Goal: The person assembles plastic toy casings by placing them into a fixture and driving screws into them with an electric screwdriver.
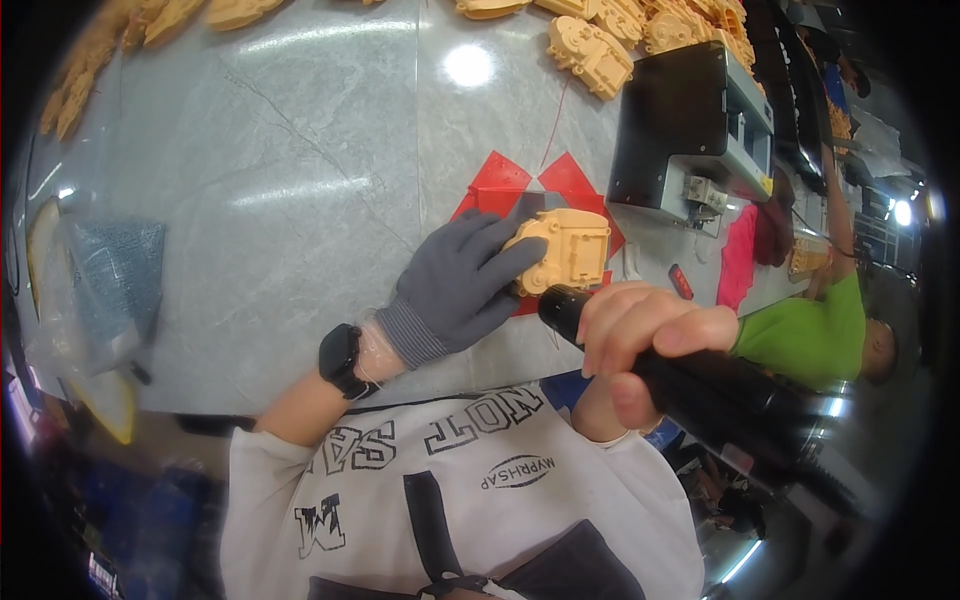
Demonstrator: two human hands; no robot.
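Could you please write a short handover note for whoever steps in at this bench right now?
Left hand, in a grey knit glove, steadies the yellow moulded plastic toy-vehicle part on the red paper sheet on the grey table.
Right hand, bare, grips the black cylindrical power tool, its tip against the part's near edge.
Done: part positioned.
Left: cannot tell how far the work has gone; more yellow parts lie along the far edge.

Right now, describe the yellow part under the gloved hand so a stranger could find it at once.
Start at the grey table and find the red marking near its front edge. On it lies a yellow plastic part, held by the gloved left hand. The other yellow parts sit piled at the far edge, untouched.
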